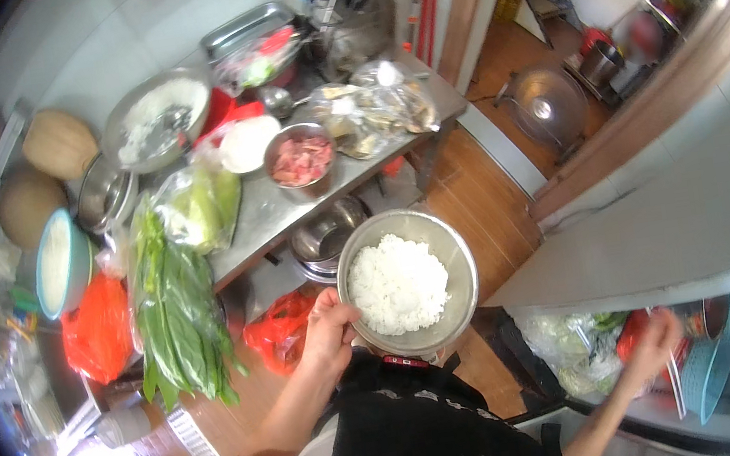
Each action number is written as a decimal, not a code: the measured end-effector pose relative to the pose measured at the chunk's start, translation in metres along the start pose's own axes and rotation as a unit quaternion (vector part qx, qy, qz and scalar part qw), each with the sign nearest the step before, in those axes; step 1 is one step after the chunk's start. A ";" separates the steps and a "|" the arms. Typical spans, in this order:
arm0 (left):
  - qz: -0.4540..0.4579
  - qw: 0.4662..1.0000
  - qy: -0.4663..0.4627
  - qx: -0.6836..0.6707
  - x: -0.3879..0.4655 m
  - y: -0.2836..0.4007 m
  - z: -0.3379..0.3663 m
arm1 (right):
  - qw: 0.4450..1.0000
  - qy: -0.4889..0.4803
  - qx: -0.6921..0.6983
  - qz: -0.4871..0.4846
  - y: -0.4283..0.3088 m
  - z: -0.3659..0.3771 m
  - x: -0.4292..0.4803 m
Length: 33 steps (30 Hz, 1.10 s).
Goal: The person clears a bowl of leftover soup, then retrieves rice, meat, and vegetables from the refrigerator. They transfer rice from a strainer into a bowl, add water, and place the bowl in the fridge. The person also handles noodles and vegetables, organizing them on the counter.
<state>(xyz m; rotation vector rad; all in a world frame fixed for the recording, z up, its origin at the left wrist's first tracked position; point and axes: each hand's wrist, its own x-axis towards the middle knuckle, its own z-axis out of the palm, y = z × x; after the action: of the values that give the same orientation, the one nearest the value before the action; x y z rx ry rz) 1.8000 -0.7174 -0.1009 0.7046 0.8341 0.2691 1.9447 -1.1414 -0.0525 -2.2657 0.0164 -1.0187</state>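
Observation:
My left hand (331, 325) grips the rim of a round metal bowl (460, 270), thumb over the edge. White cooked rice (401, 284) lies inside the bowl, which I hold in front of my apron. At the lower right, my right hand (659, 330) reaches into a refrigerated cabinet beside a red plastic bag (632, 334); blur hides whether its fingers hold anything. A blue plastic basket (715, 368) and bagged vegetables (567, 346) are also in the cabinet. A metal pot of cut raw meat (301, 160) stands on the steel table (251, 216) beyond the bowl.
Leafy greens (178, 317) in plastic overhang the table's near left end, beside a red bag (98, 330). A large metal basin (198, 136) stands behind them. Another red bag (280, 331) is below the table. A doorway at the right shows a floor fan (544, 106).

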 end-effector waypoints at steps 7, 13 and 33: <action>0.054 0.994 0.079 -0.047 -0.023 0.034 -0.076 | 0.750 -0.532 0.392 0.021 -0.209 0.194 -0.139; 0.118 0.965 0.203 -0.113 -0.062 0.072 -0.144 | 0.681 -0.586 0.428 0.098 -0.301 0.287 -0.186; 0.287 0.742 0.539 -0.275 -0.169 0.063 -0.151 | 0.546 -0.690 0.469 -0.073 -0.522 0.428 -0.311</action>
<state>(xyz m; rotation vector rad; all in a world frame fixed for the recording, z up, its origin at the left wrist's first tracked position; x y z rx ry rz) 1.5782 -0.6818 -0.0302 0.1466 1.5152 1.5357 1.8908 -0.4102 -0.1757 -1.3882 -1.0958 0.8424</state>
